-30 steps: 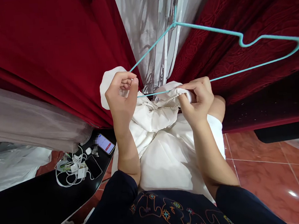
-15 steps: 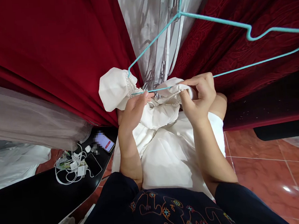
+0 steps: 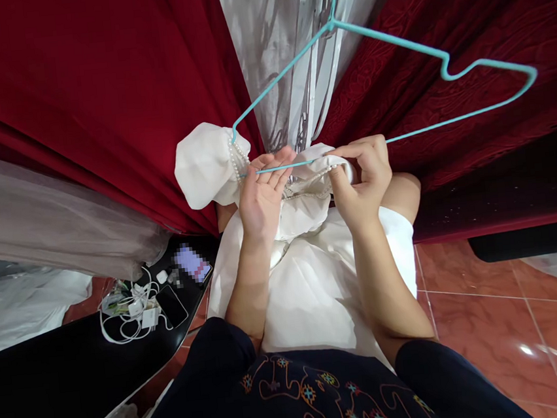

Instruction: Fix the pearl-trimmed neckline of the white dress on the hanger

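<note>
A white dress (image 3: pixel 310 285) lies across my lap, with a pearl-beaded neckline and a puffed sleeve (image 3: pixel 205 163) at its left. A light-blue hanger (image 3: pixel 390 37) reaches through the sleeve's beaded side with one end; its other end sticks out free to the right. My left hand (image 3: pixel 262 197) is turned palm up with fingers stretched out, and the hanger's bottom bar crosses over them. Between thumb and fingers, my right hand (image 3: pixel 361 178) pinches the beaded edge of the dress beside the bar. Whether it also grips the bar is hidden.
Dark red curtains (image 3: pixel 97 69) hang on both sides of a silvery-white drape (image 3: pixel 267 46). At left, a black table (image 3: pixel 79 386) carries white cables (image 3: pixel 122 326), a dark phone (image 3: pixel 172 306) and a lit phone (image 3: pixel 192 263). Red floor tiles (image 3: pixel 487 327) show at right.
My left hand has turned palm up and its fingers have opened out under the bar. The hanger's free end has swung left, and the dress's sleeve and my right hand have shifted slightly left.
</note>
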A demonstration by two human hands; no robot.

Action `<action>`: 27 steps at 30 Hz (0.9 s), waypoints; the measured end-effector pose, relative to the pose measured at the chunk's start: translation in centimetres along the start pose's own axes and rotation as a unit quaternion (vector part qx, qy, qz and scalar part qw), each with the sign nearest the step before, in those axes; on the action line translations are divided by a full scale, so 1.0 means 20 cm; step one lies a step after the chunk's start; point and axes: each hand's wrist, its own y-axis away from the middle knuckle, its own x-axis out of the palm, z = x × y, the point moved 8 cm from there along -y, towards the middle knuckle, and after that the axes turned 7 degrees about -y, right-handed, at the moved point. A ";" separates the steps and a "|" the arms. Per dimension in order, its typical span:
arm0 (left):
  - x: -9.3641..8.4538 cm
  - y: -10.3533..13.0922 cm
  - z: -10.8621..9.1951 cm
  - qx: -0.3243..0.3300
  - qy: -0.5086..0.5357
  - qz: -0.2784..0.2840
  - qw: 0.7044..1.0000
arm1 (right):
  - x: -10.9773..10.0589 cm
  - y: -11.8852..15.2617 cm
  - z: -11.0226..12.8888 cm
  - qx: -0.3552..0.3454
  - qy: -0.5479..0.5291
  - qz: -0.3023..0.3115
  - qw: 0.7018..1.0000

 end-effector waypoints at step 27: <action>-0.02 0.03 -0.07 0.107 -0.167 -0.077 0.977 | 0.04 0.06 0.00 0.038 0.027 0.015 0.999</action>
